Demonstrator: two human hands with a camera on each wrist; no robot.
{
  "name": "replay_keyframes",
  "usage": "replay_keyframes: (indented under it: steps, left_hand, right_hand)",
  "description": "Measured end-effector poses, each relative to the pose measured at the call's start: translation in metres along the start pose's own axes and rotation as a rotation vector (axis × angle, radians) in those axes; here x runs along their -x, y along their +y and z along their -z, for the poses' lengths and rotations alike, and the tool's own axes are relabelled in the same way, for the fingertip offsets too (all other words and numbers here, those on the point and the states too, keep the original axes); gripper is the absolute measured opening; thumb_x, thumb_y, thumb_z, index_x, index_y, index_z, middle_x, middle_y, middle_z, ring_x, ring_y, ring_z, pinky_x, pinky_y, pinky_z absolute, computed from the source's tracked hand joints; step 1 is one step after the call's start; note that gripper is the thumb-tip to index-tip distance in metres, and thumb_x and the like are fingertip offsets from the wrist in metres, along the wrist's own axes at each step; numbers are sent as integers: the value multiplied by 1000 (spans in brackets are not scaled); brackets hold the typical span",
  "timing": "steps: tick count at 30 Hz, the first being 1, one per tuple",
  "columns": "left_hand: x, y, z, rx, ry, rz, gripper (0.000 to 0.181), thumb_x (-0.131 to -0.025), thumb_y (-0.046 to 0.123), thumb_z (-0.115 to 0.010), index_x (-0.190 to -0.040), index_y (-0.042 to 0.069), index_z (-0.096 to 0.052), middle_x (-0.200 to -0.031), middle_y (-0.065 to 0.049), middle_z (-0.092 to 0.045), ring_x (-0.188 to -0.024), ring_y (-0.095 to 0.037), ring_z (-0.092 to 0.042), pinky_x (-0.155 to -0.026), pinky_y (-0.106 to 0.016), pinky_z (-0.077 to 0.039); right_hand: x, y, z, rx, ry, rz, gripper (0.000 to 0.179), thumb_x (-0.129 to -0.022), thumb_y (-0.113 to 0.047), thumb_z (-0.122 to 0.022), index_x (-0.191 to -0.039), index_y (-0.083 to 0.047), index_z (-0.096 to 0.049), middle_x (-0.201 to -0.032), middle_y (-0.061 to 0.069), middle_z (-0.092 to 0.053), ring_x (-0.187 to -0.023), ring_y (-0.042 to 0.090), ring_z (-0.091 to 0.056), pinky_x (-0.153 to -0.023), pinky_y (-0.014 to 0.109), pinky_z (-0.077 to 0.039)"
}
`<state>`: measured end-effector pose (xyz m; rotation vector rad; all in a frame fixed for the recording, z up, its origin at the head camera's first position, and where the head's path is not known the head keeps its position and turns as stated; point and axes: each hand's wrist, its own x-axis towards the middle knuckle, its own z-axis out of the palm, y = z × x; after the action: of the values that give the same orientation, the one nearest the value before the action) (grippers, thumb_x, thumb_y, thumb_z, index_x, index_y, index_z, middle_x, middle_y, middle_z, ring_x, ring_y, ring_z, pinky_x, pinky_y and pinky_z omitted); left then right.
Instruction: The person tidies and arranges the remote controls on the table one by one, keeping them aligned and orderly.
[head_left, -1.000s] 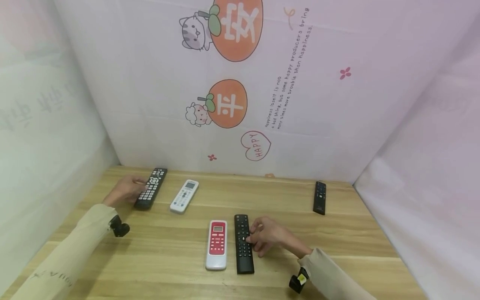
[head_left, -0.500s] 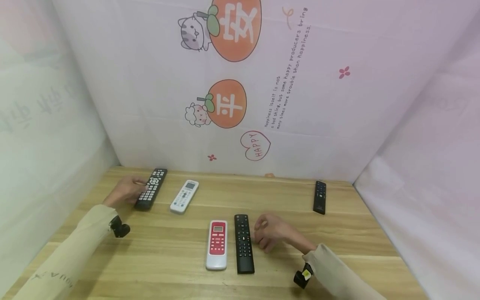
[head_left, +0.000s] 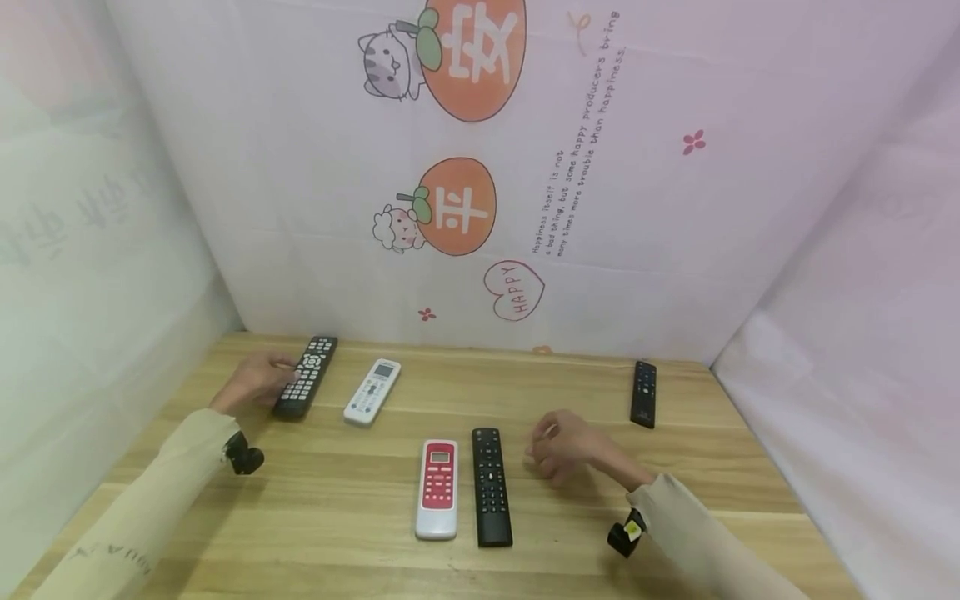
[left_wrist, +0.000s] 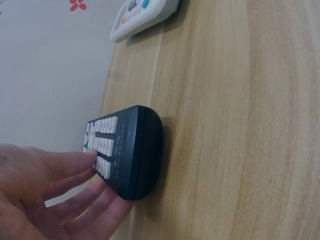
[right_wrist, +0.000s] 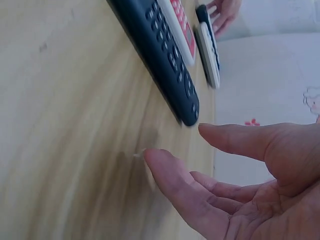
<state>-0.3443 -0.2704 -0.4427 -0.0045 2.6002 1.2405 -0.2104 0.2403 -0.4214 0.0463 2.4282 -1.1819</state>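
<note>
Only left-wrist view: held remote's [left_wrist: 145,155] lettering [left_wrist: 118,138]

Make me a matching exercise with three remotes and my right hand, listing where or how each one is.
1. Red-and-white remote
2. White remote
3. Black remote with white buttons
4. Right hand

A. Holding nothing
B. In the back row, untouched
C. Gripped by the left hand
D. In the front row, beside a long black remote

Pairs: 1-D, 2-B, 3-C, 4-A

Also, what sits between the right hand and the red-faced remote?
The long black remote lies between the right hand and the red-faced remote, with bare tabletop separating it from the hand, as the head view shows.
</note>
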Motion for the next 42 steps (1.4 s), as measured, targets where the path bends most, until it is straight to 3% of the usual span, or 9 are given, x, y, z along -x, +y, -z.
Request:
replay_keyframes:
  steps: [6,9,14,24,27,35,42]
  left_hand:
    - [-5,0,2,16,-14,6,52,-102,7,-61,-146,-16,-45,-124,-37,-63,-87,-21,-69,-74,-36,-65]
    - [-5,1,4,44,-34,21,54,-101,8,-62,-146,-16,-44,-118,-33,-66,-87,-21,-69,-74,-36,-65]
    - [-6,0,7,65,-57,56,56,-101,8,-62,-147,-16,-43,-122,-32,-64,-95,-25,-69,-77,-37,-65]
    - [-3,3,11,23,-88,14,61,-102,13,-61,-152,-13,-38,-141,-41,-51,-116,-44,-65,-86,-44,-65]
    - [-1,4,12,14,-88,1,61,-102,14,-61,-152,-12,-37,-141,-42,-50,-115,-45,-65,-85,-44,-65]
    - [-3,3,12,5,-85,2,59,-99,6,-62,-149,-16,-40,-133,-42,-56,-100,-34,-71,-79,-43,-66]
    - [-4,7,10,-15,-75,0,58,-100,7,-62,-149,-15,-41,-135,-43,-54,-104,-39,-71,-79,-42,-66]
  right_hand:
    - [-5,5,19,30,43,19,16,-96,-4,-67,-109,3,-62,-99,17,-72,-79,29,-73,-67,42,-67]
    - [-6,9,28,29,57,30,19,-97,-7,-69,-109,5,-61,-98,19,-71,-81,30,-73,-68,43,-67]
    - [-9,23,39,11,106,21,23,-98,-9,-69,-111,7,-59,-99,22,-69,-82,30,-73,-69,43,-66]
    - [-15,40,68,88,234,-16,23,-102,-11,-58,-116,6,-63,-104,24,-69,-82,29,-71,-71,41,-65]
    - [-17,43,73,110,270,-18,24,-102,-11,-57,-117,7,-62,-107,23,-69,-84,28,-70,-72,40,-65]
    - [-19,54,86,76,336,61,28,-104,-9,-59,-119,14,-60,-102,29,-68,-80,33,-73,-68,42,-66]
    - [-23,64,106,47,420,119,27,-102,-3,-54,-118,18,-58,-100,36,-68,-73,36,-73,-63,43,-66]
